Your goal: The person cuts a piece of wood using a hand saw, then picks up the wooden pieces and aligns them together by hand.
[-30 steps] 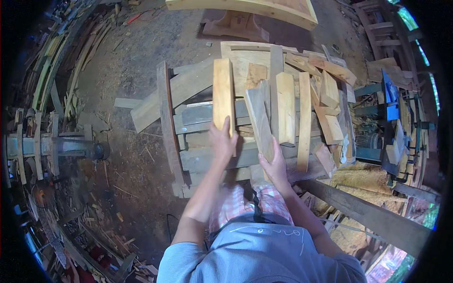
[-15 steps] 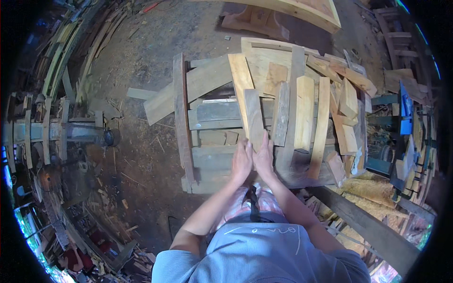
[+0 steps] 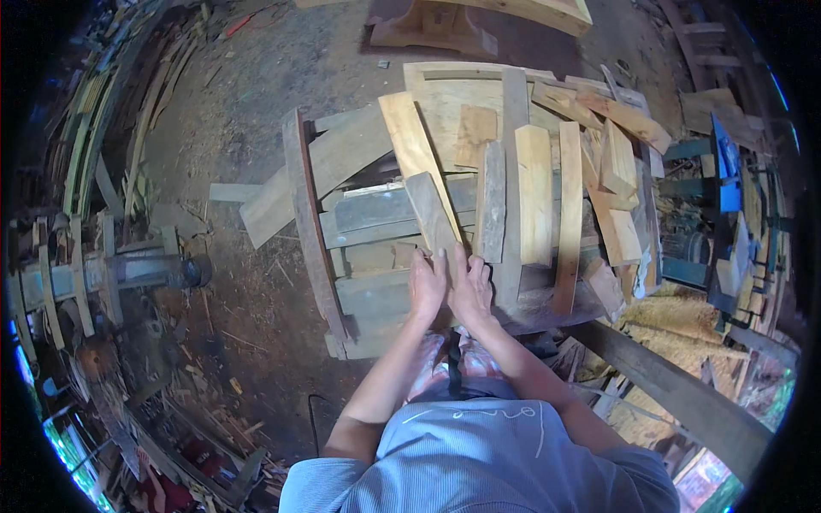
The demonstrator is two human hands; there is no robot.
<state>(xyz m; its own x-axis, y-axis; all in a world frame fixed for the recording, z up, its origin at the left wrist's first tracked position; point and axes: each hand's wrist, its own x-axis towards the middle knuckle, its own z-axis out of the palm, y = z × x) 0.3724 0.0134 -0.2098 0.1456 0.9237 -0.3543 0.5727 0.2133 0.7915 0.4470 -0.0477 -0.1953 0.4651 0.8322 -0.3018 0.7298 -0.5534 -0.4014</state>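
Both my hands are at the near end of a short grey-brown board [image 3: 432,209]. My left hand [image 3: 428,286] closes along its left side, thumb toward the middle. My right hand [image 3: 469,289] is on its right side, fingers partly curled and fingertips at the edge. A longer pale board [image 3: 414,141] runs beneath or close alongside the grey-brown one, its near end reaching my right fingertips. Whether my right hand grips that pale board too, I cannot tell. To the right lies a rough grey piece of wood [image 3: 493,205].
Slatted timbers form a low work surface, with a dark upright plank [image 3: 312,222] at its left. Pale blocks [image 3: 534,192] and loose offcuts [image 3: 620,227] crowd its right side. A thick beam [image 3: 676,393] slants at lower right. Wood stacks [image 3: 81,145] line the left.
The whole view has shifted, carrying the bench and boards leftward. The grey-brown board leans more to the left, and my fingers, straighter before, now curl more around its near end.
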